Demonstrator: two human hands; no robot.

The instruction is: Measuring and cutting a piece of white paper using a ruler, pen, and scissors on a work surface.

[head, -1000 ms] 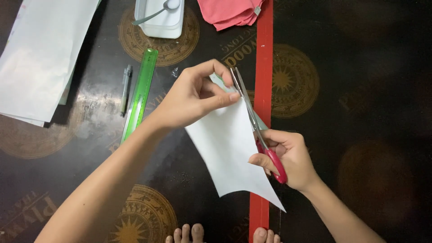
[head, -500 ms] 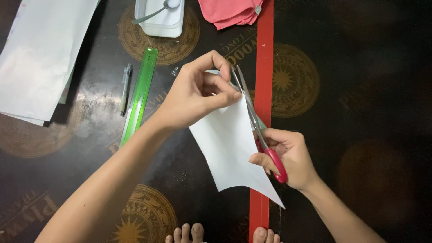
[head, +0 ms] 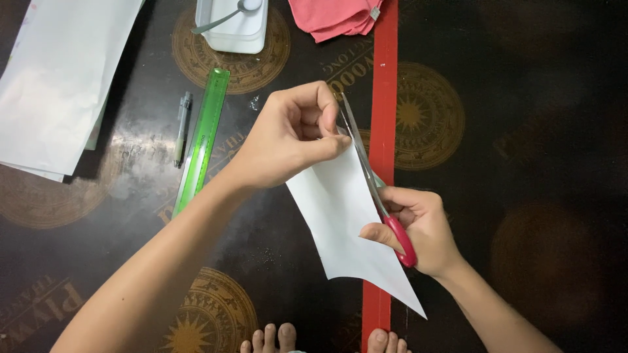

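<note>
Over the dark floor, mid-cut:
Right hand [head: 422,232]: closed through the red handles of the scissors [head: 373,183], blades nearly shut along the paper's right edge.
Left hand [head: 294,134]: top corner of the white paper sheet [head: 340,216] is pinched between thumb and fingers, right next to the blade tips.
Paper: held in the air between both hands, above the red strip [head: 384,98].
Tip, imo: paper should be kept taut and fingertips kept off the blade line; long strokes are probably cleaner.
Further out: green ruler [head: 203,140], pen [head: 182,127], white sheets [head: 59,78], white box [head: 232,26], pink cloth [head: 333,16].
</note>
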